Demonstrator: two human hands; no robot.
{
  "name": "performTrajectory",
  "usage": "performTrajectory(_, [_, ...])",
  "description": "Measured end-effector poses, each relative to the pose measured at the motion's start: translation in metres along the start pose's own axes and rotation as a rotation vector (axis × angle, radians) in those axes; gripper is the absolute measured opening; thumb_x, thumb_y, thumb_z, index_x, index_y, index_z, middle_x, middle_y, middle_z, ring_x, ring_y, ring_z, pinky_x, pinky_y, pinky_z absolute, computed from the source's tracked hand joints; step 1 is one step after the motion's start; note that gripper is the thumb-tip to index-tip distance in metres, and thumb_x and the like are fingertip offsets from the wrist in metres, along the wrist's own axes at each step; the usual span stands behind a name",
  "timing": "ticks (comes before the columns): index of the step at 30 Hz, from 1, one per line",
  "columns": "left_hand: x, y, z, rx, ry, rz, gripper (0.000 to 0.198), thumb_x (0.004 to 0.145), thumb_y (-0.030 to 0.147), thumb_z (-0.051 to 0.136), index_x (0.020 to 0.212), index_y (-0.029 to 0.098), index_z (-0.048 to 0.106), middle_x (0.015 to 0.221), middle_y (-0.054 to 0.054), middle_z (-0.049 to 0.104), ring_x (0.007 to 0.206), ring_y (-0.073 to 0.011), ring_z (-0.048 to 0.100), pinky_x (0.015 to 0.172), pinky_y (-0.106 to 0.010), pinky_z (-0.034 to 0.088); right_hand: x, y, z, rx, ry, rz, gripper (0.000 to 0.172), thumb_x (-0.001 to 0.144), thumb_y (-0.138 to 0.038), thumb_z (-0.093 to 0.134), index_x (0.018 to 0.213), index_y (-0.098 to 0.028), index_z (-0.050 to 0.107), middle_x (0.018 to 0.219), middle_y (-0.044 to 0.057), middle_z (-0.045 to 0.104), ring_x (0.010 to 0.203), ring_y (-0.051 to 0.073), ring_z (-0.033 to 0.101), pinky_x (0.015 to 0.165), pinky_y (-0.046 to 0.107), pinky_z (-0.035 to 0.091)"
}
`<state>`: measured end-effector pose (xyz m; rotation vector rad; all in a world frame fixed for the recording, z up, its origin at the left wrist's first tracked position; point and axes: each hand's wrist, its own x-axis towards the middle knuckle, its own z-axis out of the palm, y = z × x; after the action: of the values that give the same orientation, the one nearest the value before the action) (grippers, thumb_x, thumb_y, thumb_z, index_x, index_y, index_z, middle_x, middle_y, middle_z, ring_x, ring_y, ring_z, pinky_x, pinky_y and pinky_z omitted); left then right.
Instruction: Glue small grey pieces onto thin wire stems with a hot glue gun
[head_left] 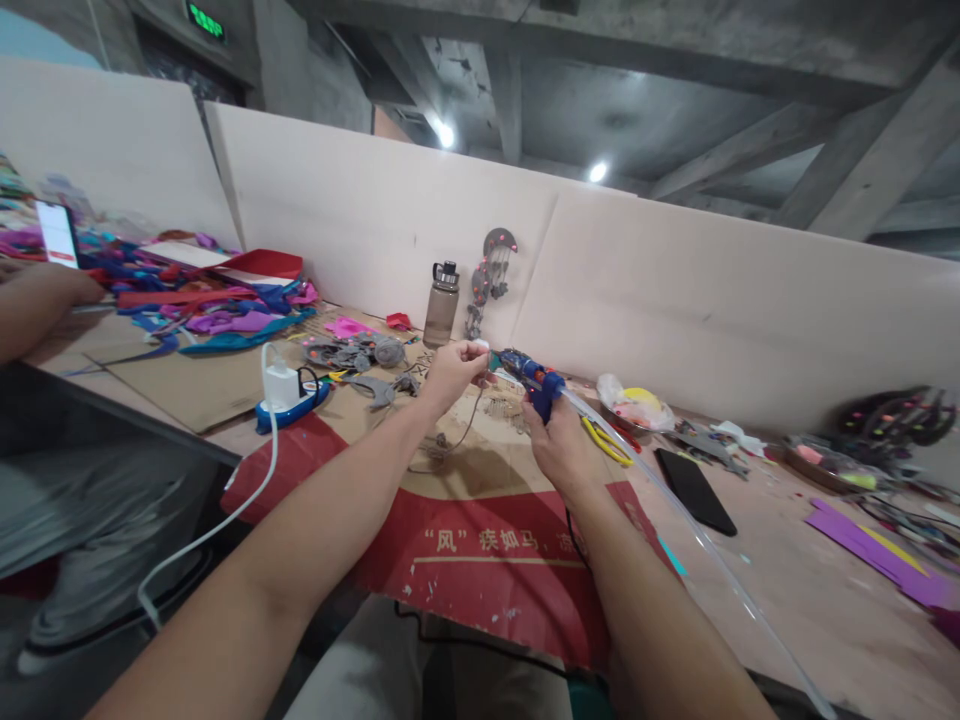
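My right hand (553, 440) is wrapped round the handle of a blue glue gun (529, 376), whose nozzle points left. A long clear glue stick (697, 545) trails from the gun's back toward the lower right. My left hand (450, 372) is pinched on a small white piece (480, 346) held right at the nozzle tip. A thin wire or string (457, 437) hangs from that hand down to the cardboard sheet (480, 560) with red print, which covers the table under both arms.
Grey felt shapes (352, 355), a water bottle (442, 303), a power strip with white charger (289, 395), yellow scissors (606, 443), a black phone (695, 490), and coloured scraps (217, 300) lie around. Another person's arm (37, 300) rests at far left beside a lit phone (58, 233).
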<state>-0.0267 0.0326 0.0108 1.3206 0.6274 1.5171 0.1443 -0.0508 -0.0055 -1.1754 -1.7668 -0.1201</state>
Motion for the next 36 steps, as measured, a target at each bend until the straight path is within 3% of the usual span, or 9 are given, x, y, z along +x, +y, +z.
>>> performTrajectory(23, [-0.001, 0.002, 0.001, 0.016, -0.013, -0.003, 0.024, 0.071, 0.026, 0.075, 0.08, 0.011, 0.058, 0.062, -0.001, 0.063, 0.053, -0.0129, 0.066, 0.046, -0.02, 0.049, 0.0, -0.003, -0.002, 0.036, -0.004, 0.022, 0.038, 0.088, -0.038, 0.048, 0.117, -0.015, 0.053, 0.114, 0.017, 0.063, 0.106, 0.03, 0.058, 0.095, 0.049, 0.044])
performTrajectory(27, [-0.002, 0.005, 0.001, 0.012, -0.003, -0.022, 0.022, 0.072, 0.025, 0.073, 0.08, 0.011, 0.058, 0.067, -0.003, 0.066, 0.053, -0.0136, 0.066, 0.046, -0.021, 0.049, 0.004, 0.0, -0.002, 0.189, 0.094, 0.128, 0.032, 0.084, -0.038, 0.053, 0.109, -0.017, 0.054, 0.098, 0.01, 0.065, 0.087, 0.024, 0.061, 0.087, 0.044, 0.048])
performTrajectory(30, [-0.003, 0.006, 0.001, 0.034, 0.007, -0.033, 0.021, 0.073, 0.025, 0.072, 0.08, 0.012, 0.057, 0.069, -0.003, 0.065, 0.055, -0.0148, 0.067, 0.045, -0.021, 0.047, 0.008, 0.013, -0.001, 0.33, 0.16, 0.293, 0.029, 0.081, -0.037, 0.054, 0.103, -0.018, 0.054, 0.09, 0.006, 0.066, 0.07, 0.019, 0.059, 0.073, 0.038, 0.051])
performTrajectory(33, [-0.003, 0.005, 0.0, 0.169, 0.014, 0.033, 0.018, 0.073, 0.027, 0.07, 0.08, 0.013, 0.06, 0.066, -0.001, 0.064, 0.052, -0.0131, 0.064, 0.043, -0.02, 0.042, 0.011, 0.039, 0.003, 0.375, 0.109, 0.51, 0.028, 0.078, -0.039, 0.055, 0.095, -0.017, 0.055, 0.073, 0.003, 0.065, 0.054, 0.017, 0.054, 0.056, 0.033, 0.048])
performTrajectory(36, [-0.004, 0.003, -0.002, 0.409, 0.056, 0.18, 0.016, 0.072, 0.029, 0.07, 0.077, 0.014, 0.066, 0.064, -0.001, 0.064, 0.049, -0.0088, 0.055, 0.045, -0.02, 0.038, 0.011, 0.065, 0.005, 0.13, -0.033, 0.621, 0.025, 0.076, -0.039, 0.056, 0.087, -0.017, 0.059, 0.065, 0.003, 0.063, 0.057, 0.019, 0.057, 0.059, 0.033, 0.048])
